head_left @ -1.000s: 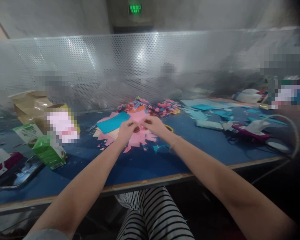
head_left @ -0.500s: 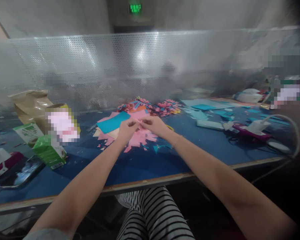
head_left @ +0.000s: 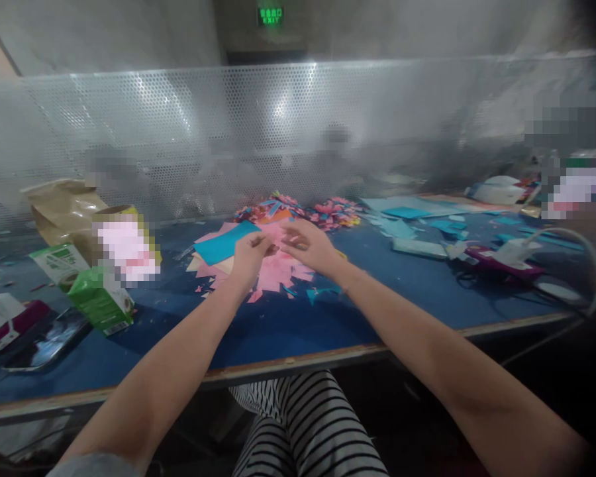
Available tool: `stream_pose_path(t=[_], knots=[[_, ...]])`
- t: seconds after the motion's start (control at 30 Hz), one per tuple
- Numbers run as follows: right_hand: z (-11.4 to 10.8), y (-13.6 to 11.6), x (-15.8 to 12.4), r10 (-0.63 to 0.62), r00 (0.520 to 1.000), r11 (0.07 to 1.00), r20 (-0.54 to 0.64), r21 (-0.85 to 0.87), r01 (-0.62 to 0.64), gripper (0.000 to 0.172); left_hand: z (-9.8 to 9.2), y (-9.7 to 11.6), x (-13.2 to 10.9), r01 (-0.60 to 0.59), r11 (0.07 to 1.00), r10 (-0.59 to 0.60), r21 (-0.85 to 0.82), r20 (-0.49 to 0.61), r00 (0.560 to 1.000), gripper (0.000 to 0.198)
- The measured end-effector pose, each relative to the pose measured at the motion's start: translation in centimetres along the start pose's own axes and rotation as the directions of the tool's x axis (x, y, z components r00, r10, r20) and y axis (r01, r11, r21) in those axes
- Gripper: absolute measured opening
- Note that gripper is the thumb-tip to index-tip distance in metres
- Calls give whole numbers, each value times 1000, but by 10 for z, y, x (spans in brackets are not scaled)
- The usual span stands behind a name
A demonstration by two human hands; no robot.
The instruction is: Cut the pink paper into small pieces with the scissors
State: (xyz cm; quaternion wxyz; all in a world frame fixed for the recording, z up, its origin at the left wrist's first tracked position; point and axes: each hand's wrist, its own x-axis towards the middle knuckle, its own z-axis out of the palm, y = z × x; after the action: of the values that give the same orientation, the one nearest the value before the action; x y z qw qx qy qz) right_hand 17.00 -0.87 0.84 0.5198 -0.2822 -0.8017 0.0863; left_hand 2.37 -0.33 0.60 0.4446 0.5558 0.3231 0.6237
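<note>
Both my arms reach out over a blue table [head_left: 298,324]. My left hand [head_left: 249,255] is closed in a pinch on a small pink paper piece [head_left: 273,248], held just above a heap of pink paper scraps [head_left: 278,273]. My right hand [head_left: 310,245] hovers right beside it with fingers loosely spread, its fingertips close to the same piece. A blue paper sheet [head_left: 223,242] lies on the heap's left side. Behind the hands sits a pile of folded colourful paper shapes [head_left: 298,209].
A green carton [head_left: 102,301], a brown paper bag [head_left: 62,209] and a phone [head_left: 44,344] stand at the left. Light-blue sheets [head_left: 407,215], a corded tool [head_left: 506,255] and a white cable [head_left: 583,265] lie at the right. A perforated metal screen [head_left: 298,132] closes the back.
My right hand has let go of the pink piece and its fingers have spread apart; before, both hands pinched it together. The left hand keeps its hold.
</note>
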Motion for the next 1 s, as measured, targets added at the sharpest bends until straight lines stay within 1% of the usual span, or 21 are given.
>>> stream_pose_path(t=[0.1,0.17,0.3,0.47,0.67,0.8,0.9,1.0], knots=[[0,0,0,-60,998,995,20,-75,61,20,1,2,-2,4,1000,-4,-28,14,1000,21],[0,1,1,-79,997,990,12,-114,80,15,2,2,-3,12,999,-10,-50,28,1000,21],[-1,0,2,-95,995,984,-2,-149,94,13,2,2,-4,32,993,-27,-113,47,999,20],[-3,-3,2,-100,995,987,-19,-129,97,13,1,0,-3,33,990,-24,-138,69,997,18],[-3,-1,4,-48,996,983,-72,-178,35,10,3,3,-4,67,983,-55,-171,73,996,18],[-3,0,4,37,991,980,-126,-192,-61,10,5,5,-6,108,977,-92,-182,90,992,21],[-2,-1,4,107,987,977,-123,-171,-127,12,6,5,-6,125,979,-111,-161,96,989,22],[-1,-1,4,133,984,972,-116,-181,-153,13,6,3,-7,146,977,-135,-153,82,987,23]])
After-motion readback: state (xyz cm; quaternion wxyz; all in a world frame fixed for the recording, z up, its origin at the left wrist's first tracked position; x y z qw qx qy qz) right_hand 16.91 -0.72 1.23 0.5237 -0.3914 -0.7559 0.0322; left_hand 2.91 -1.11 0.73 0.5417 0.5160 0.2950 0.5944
